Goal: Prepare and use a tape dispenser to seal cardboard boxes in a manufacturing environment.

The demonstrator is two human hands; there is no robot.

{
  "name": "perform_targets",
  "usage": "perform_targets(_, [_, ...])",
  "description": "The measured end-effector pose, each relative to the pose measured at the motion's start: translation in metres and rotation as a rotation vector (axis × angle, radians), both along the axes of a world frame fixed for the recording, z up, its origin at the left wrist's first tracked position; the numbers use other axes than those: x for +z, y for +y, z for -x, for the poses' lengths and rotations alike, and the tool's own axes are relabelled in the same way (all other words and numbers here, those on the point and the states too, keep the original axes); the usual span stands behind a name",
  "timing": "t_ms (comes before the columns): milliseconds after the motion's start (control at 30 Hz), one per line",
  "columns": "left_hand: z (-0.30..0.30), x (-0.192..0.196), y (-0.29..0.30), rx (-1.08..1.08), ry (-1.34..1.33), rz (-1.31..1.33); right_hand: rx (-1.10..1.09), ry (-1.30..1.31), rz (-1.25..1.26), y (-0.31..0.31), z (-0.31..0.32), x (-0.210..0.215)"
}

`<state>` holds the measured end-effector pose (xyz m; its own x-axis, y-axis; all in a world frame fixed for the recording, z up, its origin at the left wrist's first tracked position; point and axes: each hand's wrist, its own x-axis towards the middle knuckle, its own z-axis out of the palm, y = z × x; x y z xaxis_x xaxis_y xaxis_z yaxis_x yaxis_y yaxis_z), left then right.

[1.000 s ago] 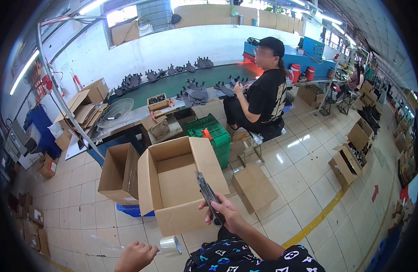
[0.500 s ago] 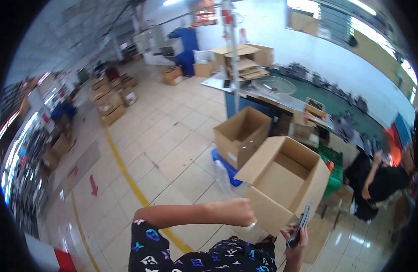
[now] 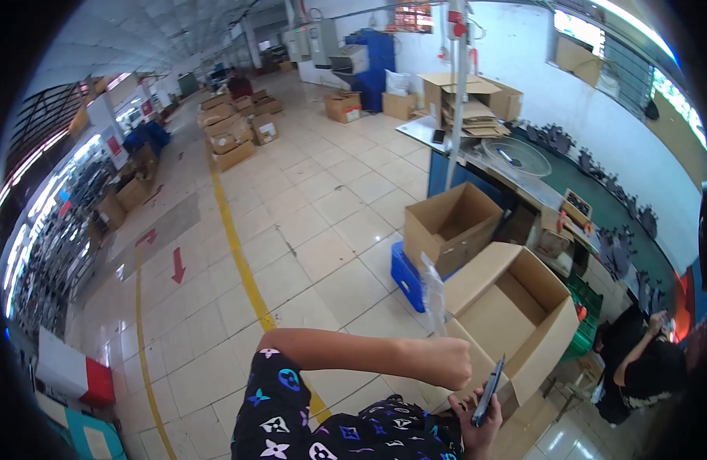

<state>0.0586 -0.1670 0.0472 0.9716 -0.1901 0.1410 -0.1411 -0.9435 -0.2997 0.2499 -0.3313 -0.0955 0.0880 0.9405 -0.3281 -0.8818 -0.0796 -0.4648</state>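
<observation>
Bright, even daylight fills the hall, pouring from the high windows (image 3: 645, 69) at upper right, which glare white. The tiled floor (image 3: 323, 222) shines with soft reflections. Fisheye bending curves straight lines, and a black vignette rings the frame.

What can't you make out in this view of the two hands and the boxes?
- Left hand: clenched, so what its fingers grip of the clear bag is hidden.
- Right hand: cut off by the lower edge; the dark tool it holds is too thin to identify.
- Big box: its floor is hidden by the near wall.
- Small box: inside is shadowed.
</observation>
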Motion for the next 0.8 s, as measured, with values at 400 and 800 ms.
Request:
perform_targets(400, [0.016, 0.018, 0.065, 0.228, 0.111, 0.170, -0.065, -0.014, -0.007, 0.008, -0.009, 0.001])
perform_targets(800, [-0.036, 0.192, 0.187, 0.357, -0.121, -0.405, -0.247, -0.221, -0.073, 0.017, -0.043, 0.024])
